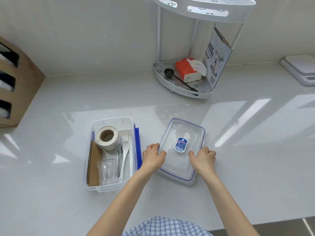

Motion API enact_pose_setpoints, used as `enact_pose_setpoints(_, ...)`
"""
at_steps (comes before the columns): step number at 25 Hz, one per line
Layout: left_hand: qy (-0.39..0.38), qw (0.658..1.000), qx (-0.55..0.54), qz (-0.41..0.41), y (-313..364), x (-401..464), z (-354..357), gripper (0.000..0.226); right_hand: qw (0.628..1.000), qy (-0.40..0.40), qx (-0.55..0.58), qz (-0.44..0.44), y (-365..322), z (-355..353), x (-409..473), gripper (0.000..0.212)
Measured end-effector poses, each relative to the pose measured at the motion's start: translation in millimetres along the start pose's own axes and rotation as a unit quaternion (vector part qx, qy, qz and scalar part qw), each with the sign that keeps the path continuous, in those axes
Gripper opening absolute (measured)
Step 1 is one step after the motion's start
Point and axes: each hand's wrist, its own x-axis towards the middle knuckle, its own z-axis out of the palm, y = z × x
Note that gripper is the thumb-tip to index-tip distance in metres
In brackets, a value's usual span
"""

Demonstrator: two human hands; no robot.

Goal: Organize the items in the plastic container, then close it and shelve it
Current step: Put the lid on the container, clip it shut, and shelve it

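Observation:
A clear plastic container (128, 120) stands open on the white counter, left of centre. Inside it are a roll of white tape (107, 138), a piece of brown cardboard (94, 166), stacked clear cups (106, 171), a white spoon (125, 154) and some clear cutlery. Its clear lid (182, 164), with a blue seal and a blue sticker, lies just right of the container. My left hand (152, 155) grips the lid's left edge. My right hand (203, 156) grips its right edge.
A white corner shelf rack (183, 90) stands at the back, holding a red tissue pack (186, 69), a black scoop (170, 72) and a printed box (217, 57). A cardboard box (18, 82) sits at the far left, a white scale (300, 68) at the far right.

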Motion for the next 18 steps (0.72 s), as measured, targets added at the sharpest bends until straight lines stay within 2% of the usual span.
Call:
enact_pose_setpoints(4,-0.017,0.999,-0.039,0.003,-2.7,0.0,-5.1,0.049,1.000,0.027,0.013,-0.005,1.4,5.8,-0.5,0.041)
enact_pose_setpoints(7,-0.015,0.998,-0.063,0.016,-2.3,-2.7,-9.6,0.050,0.996,0.049,0.071,-0.013,-1.6,3.9,-2.6,0.035)
enact_pose_setpoints(12,-0.004,0.996,-0.071,0.059,0.3,-13.1,-17.8,0.046,0.986,0.095,0.104,-0.086,-24.6,-12.5,-5.3,0.042)
enact_pose_setpoints(14,0.009,0.994,-0.098,0.057,0.6,-21.3,-22.6,0.044,0.982,0.109,0.107,-0.114,-37.0,-19.5,-7.8,0.045)
enact_pose_setpoints(18,0.071,0.982,-0.136,0.110,3.7,-33.3,-44.3,0.041,0.978,0.101,0.131,-0.124,-60.0,-27.2,-12.3,0.041)
